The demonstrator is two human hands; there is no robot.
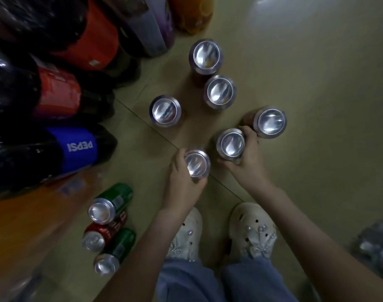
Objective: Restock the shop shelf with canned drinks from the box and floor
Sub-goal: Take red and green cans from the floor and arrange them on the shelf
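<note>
Clock read off the head view, 12 at the top edge.

Gripping first can in left hand, fingers curled round the wall, just below centre toward 6. Gripping second can in right hand, thumb and fingers clamped round the body, toward 4. Lifted or resting on the tiled floor: cannot tell.

Noted third can at 3, touching or just beside the right fingertips; cannot tell which. Noted three more upright and loose: fourth can near centre toward 10, fifth can and sixth can close together at 12. Noted three on their sides at 7, bunched: upper green can, red can, lower green can. Pepsi bottle at 9, red-label bottles at 10. Shelf and box not in view.

Judged step: collecting floor cans, two per trip. Early in the job; seven left down.

Risks:
- Clipping the third can with the right knuckles on the lift; likely to topple and roll.
- Slipping of a smooth can wall from a one-handed side grip; dented, shaken stock.
- Treading on the sideways cans at 7 when rising, with white clogs near at 6.
</note>
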